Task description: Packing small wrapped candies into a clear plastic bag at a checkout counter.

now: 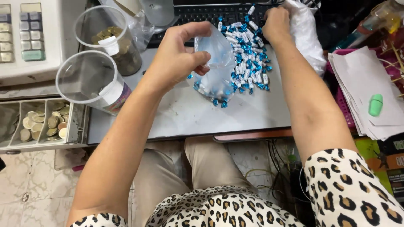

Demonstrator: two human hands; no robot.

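L arm runs up from lower left, bare forearm, wrist bent inward; left hand (176, 56) sits over the grey worn desk top (189, 113), thumb and fingertips pinched on the mouth of a small clear plastic bag (219, 67), holding it up. Bag hangs down twd the desk, a few candies visible at its bottom edge

R arm reaches further fwd, forearm straight, leopard-print sleeve at the elbow. Right hand (275, 23) is clenched at the far end of the candy pile, just beside a crumpled white plastic bag (309, 33); what it grips is hidden by the fist – cannot tell whether candies or the bag's edge

Pile of small blue-and-white wrapped candies (248, 59) lies loose on the desk btwn the two hands, running from the black keyboard (202, 12) down to beside the clear bag

Containers, L side:
- open cash drawer w/ grey plastic compartments (42, 126), two hold gold and silver coins
- clear plastic cup lying tilted (90, 80), looks empty, w/ a label on its side
- second clear plastic cup, upright (109, 38), part-filled w/ brownish coins

Beige cash register keypad (25, 38) at top left. Stack of white papers (362, 88) at right w/ a small green oval object (376, 105) on top
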